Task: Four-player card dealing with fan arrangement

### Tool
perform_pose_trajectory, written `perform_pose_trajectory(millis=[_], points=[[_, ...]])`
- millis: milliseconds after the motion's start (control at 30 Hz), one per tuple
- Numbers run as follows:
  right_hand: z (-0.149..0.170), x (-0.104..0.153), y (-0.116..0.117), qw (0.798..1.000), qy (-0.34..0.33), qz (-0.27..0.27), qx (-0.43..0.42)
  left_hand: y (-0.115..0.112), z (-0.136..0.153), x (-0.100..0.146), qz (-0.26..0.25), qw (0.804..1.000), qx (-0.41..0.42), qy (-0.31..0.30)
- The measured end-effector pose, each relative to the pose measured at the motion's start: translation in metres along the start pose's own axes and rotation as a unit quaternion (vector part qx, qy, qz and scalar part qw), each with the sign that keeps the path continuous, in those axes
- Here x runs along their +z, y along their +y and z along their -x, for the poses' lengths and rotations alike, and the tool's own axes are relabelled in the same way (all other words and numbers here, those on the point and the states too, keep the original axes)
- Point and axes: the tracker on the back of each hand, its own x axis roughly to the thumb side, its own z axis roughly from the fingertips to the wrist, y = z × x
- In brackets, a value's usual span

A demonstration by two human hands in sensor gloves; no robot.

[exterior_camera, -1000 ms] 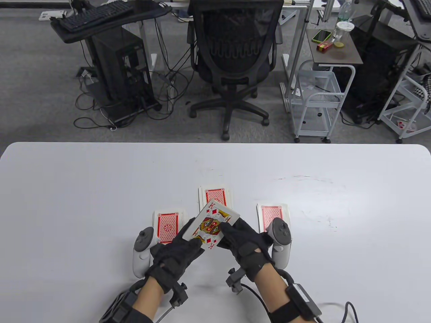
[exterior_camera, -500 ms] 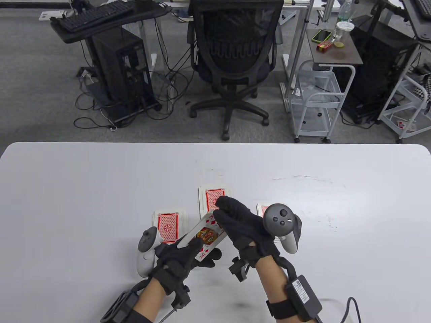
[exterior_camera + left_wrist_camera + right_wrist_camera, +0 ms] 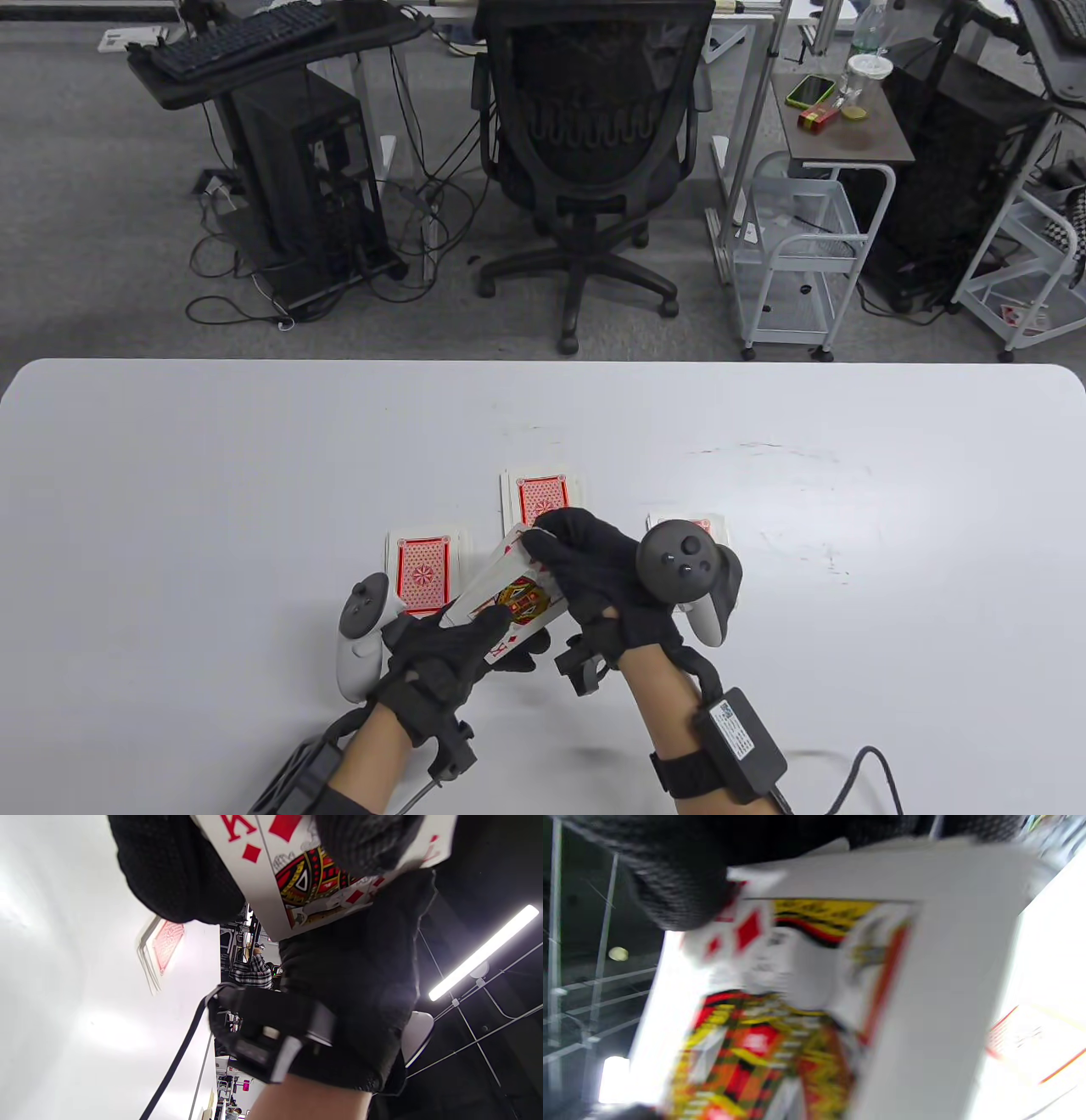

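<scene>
Both hands hold a stack of cards face up above the table, with the king of diamonds (image 3: 519,599) on top. My left hand (image 3: 458,654) grips the stack's near end, thumb on the face. My right hand (image 3: 585,564) grips its far end from above, fingers curled over the edge. The king fills the left wrist view (image 3: 314,878) and the right wrist view (image 3: 780,1005), blurred there. Three face-down piles with red backs lie on the white table (image 3: 212,475): left pile (image 3: 424,570), middle pile (image 3: 541,494), right pile (image 3: 708,526), partly hidden by the right hand's tracker.
The three piles sit close around my hands at the table's near middle. A red-backed pile also shows in the left wrist view (image 3: 163,950). Beyond the table's far edge stand an office chair (image 3: 590,161), a white cart (image 3: 802,246) and desks.
My right hand turned over from palm-side grip beside the king to curling over the stack's far end, then drew slightly nearer. The stack tilted and came a little toward me.
</scene>
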Motion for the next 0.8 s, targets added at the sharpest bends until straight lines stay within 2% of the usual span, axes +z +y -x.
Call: perform_pose_trajectory(millis=[67,100,167,233,300,367,400,467,533,667,733,800], points=[[0.0,-0.002,-0.001,1.0,-0.002,-0.013,-0.023,0.002,0.0,0.002,-0.015,1.0,0.002,0.014],[0.0,-0.004,-0.001,0.999,-0.021,-0.026,-0.027,0.004,0.0,0.002,-0.009,1.0,-0.006,0.017],[0.002,-0.005,-0.002,0.999,-0.01,-0.034,-0.021,0.005,-0.002,0.003,0.0,1.0,-0.008,0.014],[0.007,-0.002,-0.002,1.0,0.02,-0.009,-0.006,0.004,-0.002,0.003,-0.002,1.0,-0.013,0.011],[0.007,-0.001,-0.001,1.0,0.008,0.006,0.025,0.002,-0.002,0.003,-0.005,1.0,-0.005,0.013],[0.008,-0.003,0.0,1.0,-0.015,-0.014,-0.012,0.005,0.0,0.005,-0.015,1.0,-0.014,0.015],[0.009,-0.004,0.0,0.999,0.002,-0.035,-0.034,0.006,0.0,0.005,-0.022,1.0,-0.004,0.014],[0.011,-0.005,-0.001,0.998,-0.008,-0.047,-0.043,0.009,0.0,0.006,-0.023,1.0,-0.001,0.012],[0.012,-0.005,-0.001,0.998,0.002,-0.046,-0.044,0.009,-0.001,0.005,-0.015,1.0,0.004,0.008],[0.019,-0.002,-0.004,0.996,0.071,-0.039,-0.022,0.005,-0.004,0.005,-0.019,0.999,0.048,-0.017],[0.02,-0.001,-0.002,0.997,0.076,-0.028,0.011,0.005,-0.005,0.006,-0.023,0.999,0.035,-0.016],[0.02,-0.003,0.003,0.998,0.047,-0.019,-0.036,0.006,-0.003,0.007,-0.026,0.999,0.044,-0.02]])
